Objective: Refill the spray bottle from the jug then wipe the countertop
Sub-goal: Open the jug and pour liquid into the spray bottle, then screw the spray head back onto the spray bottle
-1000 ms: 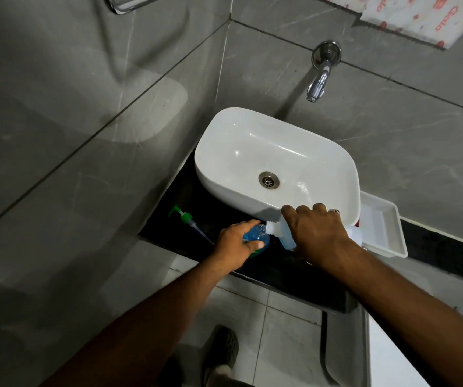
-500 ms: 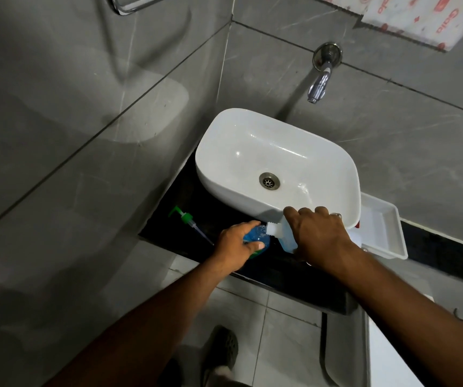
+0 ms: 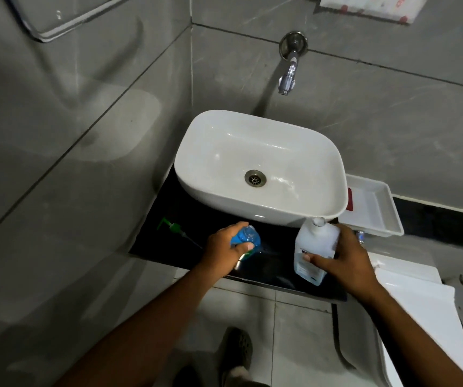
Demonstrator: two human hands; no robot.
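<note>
At the far left, a green pump head (image 3: 175,228) with its thin tube lies flat on the black counter (image 3: 168,247), apart from the bottle it belongs to. Just to its right, the left hand (image 3: 224,248) grips the spray bottle (image 3: 246,239), a small bottle of blue liquid standing on the counter with its open neck pointing up; the fingers (image 3: 235,226) curl round its far side and the thumb presses the near side. Behind both, the white basin (image 3: 216,191) sits on the counter, with a chrome tap (image 3: 289,71) on the grey wall above it. Further right, the right hand (image 3: 347,261) holds the jug (image 3: 315,247), a clear container with a printed label, upright or close to it, cap off, well apart from the spray bottle; the thumb lies across its front and the fingers wrap its right side. Whether its base touches the counter cannot be told. At the far right, a white tray (image 3: 386,219) rests just beside the basin.
</note>
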